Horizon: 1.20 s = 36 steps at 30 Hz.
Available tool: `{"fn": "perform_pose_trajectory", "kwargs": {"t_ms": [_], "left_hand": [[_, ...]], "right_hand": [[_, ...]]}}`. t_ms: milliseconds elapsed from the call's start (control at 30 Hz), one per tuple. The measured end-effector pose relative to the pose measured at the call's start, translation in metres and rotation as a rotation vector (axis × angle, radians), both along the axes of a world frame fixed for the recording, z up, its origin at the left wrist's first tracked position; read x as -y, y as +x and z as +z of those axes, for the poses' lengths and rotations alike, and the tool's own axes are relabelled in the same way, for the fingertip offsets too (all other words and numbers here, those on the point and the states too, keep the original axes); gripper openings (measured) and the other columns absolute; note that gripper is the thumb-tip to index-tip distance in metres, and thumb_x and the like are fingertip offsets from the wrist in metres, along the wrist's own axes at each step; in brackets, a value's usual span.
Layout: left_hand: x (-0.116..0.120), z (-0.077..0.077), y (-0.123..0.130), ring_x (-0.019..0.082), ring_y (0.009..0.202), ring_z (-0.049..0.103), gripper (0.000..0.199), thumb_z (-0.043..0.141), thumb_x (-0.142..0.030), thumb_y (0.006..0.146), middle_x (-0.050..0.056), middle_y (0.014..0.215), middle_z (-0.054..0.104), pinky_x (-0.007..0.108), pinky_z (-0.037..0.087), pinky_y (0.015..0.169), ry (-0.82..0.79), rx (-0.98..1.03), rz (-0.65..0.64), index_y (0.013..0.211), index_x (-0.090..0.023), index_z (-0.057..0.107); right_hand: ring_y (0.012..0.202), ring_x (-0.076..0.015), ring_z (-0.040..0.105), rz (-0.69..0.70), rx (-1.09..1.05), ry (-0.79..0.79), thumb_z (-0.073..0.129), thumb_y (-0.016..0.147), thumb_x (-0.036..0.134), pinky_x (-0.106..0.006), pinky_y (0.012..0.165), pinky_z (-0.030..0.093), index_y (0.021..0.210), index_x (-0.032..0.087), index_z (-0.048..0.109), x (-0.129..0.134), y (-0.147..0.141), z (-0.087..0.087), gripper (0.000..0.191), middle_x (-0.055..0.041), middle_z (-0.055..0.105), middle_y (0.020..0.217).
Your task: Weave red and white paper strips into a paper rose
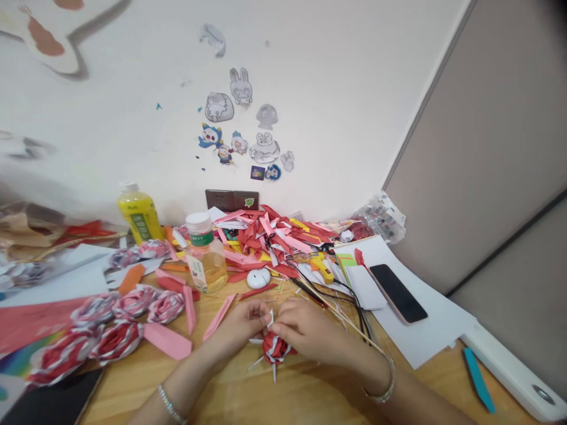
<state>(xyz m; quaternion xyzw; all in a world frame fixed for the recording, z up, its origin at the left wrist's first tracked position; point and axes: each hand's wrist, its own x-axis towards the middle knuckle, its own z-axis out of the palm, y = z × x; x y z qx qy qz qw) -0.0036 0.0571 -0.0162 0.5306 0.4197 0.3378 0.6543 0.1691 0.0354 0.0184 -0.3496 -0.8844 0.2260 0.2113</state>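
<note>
A red and white folded-paper flower (275,349) sits low over the wooden table, between my two hands, with pale paper points sticking out below and to its left. My left hand (248,321) pinches a white paper strip (270,317) at the flower's upper edge. From the other side my right hand (305,330) is closed on the flower, its thumb and fingers near the same strip. The right fingertips partly hide the flower's top and right side. Beyond the left hand lies a narrow pink paper strip (220,317).
Several rolled paper flowers (119,341) lie at left. A tea bottle (207,260) and a yellow-green bottle (140,215) stand behind. Folded red and pink strips (270,236) are heaped by the wall, beside a yellow glue gun (321,267). A phone (398,293) rests on white paper at right.
</note>
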Motion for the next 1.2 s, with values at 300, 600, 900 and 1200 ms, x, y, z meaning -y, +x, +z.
{"fn": "perform_pose_trajectory", "kwargs": {"t_ms": [300, 600, 900, 1200], "left_hand": [[-0.007, 0.003, -0.004, 0.01, 0.059, 0.049, 0.035, 0.062, -0.05, 0.073, -0.006, 0.063, 0.05, 0.022, 0.04, 0.059, 0.197, 0.131, 0.07, 0.07, -0.018, 0.048], [0.002, 0.006, 0.003, 0.014, 0.071, 0.057, 0.016, 0.063, -0.033, 0.076, 0.0, 0.076, 0.06, 0.025, 0.046, 0.066, 0.398, 0.073, 0.123, 0.078, -0.018, 0.058], [0.008, 0.009, 0.008, 0.021, 0.078, 0.064, 0.017, 0.064, -0.025, 0.07, 0.007, 0.083, 0.069, 0.03, 0.05, 0.072, 0.446, -0.062, 0.247, 0.083, -0.016, 0.068], [0.01, 0.005, 0.009, 0.022, 0.084, 0.065, 0.017, 0.061, -0.025, 0.071, 0.007, 0.089, 0.073, 0.033, 0.051, 0.078, 0.555, -0.153, 0.327, 0.084, -0.019, 0.072]], "right_hand": [[0.091, -0.0183, 0.058, -0.309, -0.691, -0.24, 0.061, 0.078, 0.028, -0.032, 0.082, 0.044, 0.094, 0.02, 0.061, -0.021, 0.014, -0.006, 0.017, -0.0042, 0.063, 0.096], [0.068, -0.0131, 0.058, -0.21, -0.761, -0.533, 0.07, 0.069, 0.031, -0.025, 0.065, 0.045, 0.078, 0.015, 0.064, -0.026, 0.009, -0.017, 0.019, -0.0002, 0.063, 0.073], [0.075, -0.0153, 0.061, -0.228, -0.686, -0.449, 0.066, 0.073, 0.026, -0.026, 0.069, 0.046, 0.084, 0.016, 0.064, -0.022, 0.008, -0.017, 0.015, -0.0015, 0.066, 0.081], [0.083, -0.0164, 0.056, -0.399, -0.553, -0.153, 0.064, 0.072, 0.018, -0.028, 0.075, 0.042, 0.082, 0.02, 0.061, -0.015, 0.004, -0.016, 0.01, 0.0002, 0.062, 0.085]]}}
